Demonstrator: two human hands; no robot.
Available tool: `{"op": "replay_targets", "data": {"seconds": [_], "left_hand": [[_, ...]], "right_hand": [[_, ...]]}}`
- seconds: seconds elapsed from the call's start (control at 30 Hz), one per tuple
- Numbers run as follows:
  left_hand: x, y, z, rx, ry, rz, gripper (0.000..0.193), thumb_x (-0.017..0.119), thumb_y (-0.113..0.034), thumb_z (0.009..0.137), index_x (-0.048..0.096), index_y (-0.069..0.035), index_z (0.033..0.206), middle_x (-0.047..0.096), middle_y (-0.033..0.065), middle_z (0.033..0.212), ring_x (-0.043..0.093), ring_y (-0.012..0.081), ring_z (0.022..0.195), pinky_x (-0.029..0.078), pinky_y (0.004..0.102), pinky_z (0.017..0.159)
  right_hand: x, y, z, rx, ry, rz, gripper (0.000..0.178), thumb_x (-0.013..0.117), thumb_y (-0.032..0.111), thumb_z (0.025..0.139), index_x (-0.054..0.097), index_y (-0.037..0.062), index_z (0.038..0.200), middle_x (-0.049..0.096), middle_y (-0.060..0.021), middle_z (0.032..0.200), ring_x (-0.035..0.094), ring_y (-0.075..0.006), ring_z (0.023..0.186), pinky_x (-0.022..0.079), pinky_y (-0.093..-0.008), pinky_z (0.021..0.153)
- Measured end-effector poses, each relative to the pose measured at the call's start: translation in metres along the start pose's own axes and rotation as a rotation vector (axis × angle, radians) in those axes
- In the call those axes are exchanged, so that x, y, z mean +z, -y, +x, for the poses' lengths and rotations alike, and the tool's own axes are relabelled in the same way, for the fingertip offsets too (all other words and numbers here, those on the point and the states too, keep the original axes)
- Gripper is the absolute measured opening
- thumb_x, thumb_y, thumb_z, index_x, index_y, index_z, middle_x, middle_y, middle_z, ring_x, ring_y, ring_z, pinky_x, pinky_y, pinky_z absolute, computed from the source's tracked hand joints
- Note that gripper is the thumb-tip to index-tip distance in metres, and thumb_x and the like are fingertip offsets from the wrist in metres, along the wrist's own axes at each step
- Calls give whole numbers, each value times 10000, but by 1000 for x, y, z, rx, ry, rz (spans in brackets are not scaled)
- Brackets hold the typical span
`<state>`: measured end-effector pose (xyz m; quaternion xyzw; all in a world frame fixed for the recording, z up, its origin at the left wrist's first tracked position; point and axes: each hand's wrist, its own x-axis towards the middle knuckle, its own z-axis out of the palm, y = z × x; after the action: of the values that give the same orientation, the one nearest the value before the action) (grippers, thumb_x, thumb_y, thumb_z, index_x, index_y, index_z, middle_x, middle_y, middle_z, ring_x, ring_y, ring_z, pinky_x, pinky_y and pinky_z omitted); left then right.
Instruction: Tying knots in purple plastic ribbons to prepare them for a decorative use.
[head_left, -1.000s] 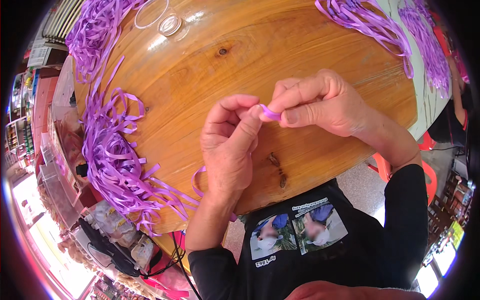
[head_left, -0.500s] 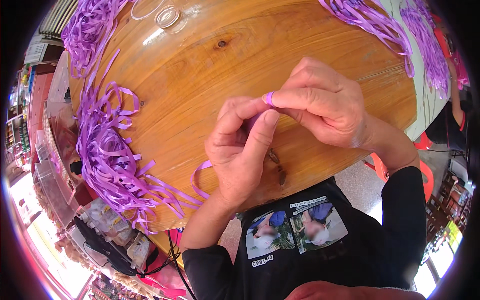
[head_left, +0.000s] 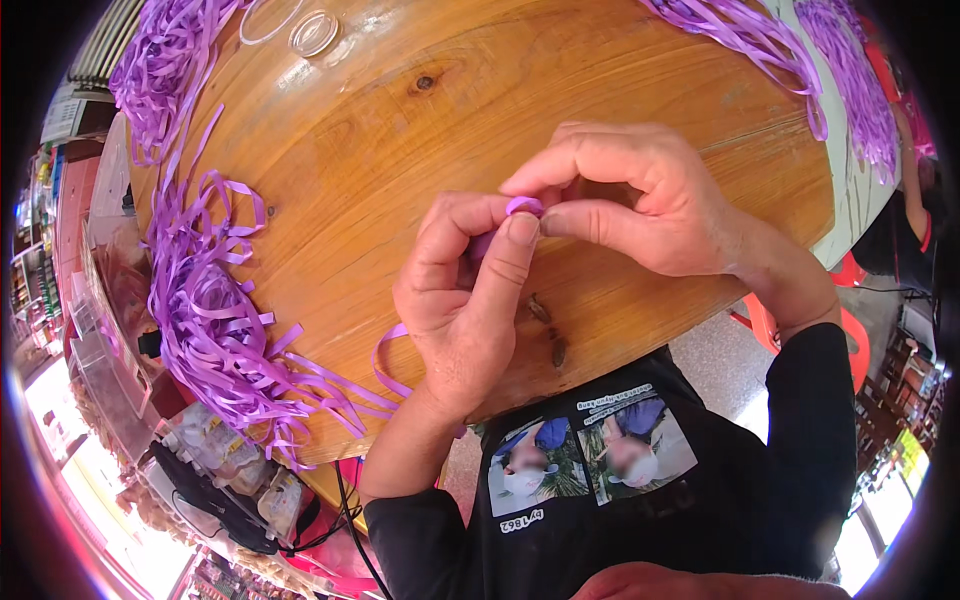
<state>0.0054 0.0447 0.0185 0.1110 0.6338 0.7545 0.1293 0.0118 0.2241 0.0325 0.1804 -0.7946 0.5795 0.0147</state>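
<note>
The left hand (head_left: pixel 455 320) is clamped, thumb tip against forefinger, on a narrow, glossy purple fabric ribbon (head_left: pixel 524 205), whose small bent loop rises between the fingertips above the polished brown wooden table (head_left: pixel 620 70). The right hand (head_left: pixel 675 210) meets it from three o'clock: its forefinger arches over the loop and its thumb tip lies just beside the left thumb, a gap between the two digits; whether they pinch the ribbon cannot be told.

Clock directions run from that loop, twelve at the top of the view. A curved purple strand (head_left: pixel 384 368) lies at seven, beside the left wrist; any join to the held ribbon is hidden. A clear, round, shallow plastic-looking piece (head_left: pixel 313 34) sits between ten and eleven, contents unclear. Off the table's edge at eight is a crumpled clear plastic bag (head_left: pixel 222 445), with pale, blurred contents. Tangled purple ribbon piles lie at eight (head_left: pixel 215 330) and ten (head_left: pixel 170 80), and a looser purple bundle (head_left: pixel 750 45) at two.
</note>
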Motion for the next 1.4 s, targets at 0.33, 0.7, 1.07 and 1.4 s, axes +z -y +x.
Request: {"op": "replay_targets", "data": {"seconds": [0.33, 0.7, 1.07, 1.4], "left_hand": [[-3, -7, -2, -272, -34, -30, 63, 612, -10, 874, 614, 14, 932, 522, -26, 838, 444, 22, 710, 363, 160, 625], [-5, -12, 2, -368, 68, 43, 30, 644, 1, 848, 636, 10, 875, 550, -26, 803, 494, 31, 691, 394, 161, 614], [-4, -7, 3, -176, -30, 71, 39, 630, 22, 831, 611, 15, 865, 533, -17, 816, 485, 21, 673, 382, 144, 584], [-7, 0, 2, -36, 51, 38, 56, 624, 41, 836, 612, 10, 881, 524, 8, 851, 450, 42, 680, 355, 161, 595]], "right_hand": [[-1, -10, 2, -493, -53, -545, 337, 686, 24, 642, 664, 1, 977, 592, -54, 788, 560, -202, 722, 448, -303, 600], [-16, -17, 6, -679, -37, -555, 350, 703, 49, 573, 675, -7, 917, 585, -63, 782, 549, -207, 705, 458, -299, 570], [-6, -11, 3, -442, -61, -375, 231, 761, 40, 645, 657, 12, 849, 565, -77, 748, 545, -220, 682, 435, -291, 555], [0, 2, -1, 353, -27, 374, 27, 609, 1, 814, 592, 18, 802, 551, 8, 748, 483, -54, 654, 373, -200, 547]]}}
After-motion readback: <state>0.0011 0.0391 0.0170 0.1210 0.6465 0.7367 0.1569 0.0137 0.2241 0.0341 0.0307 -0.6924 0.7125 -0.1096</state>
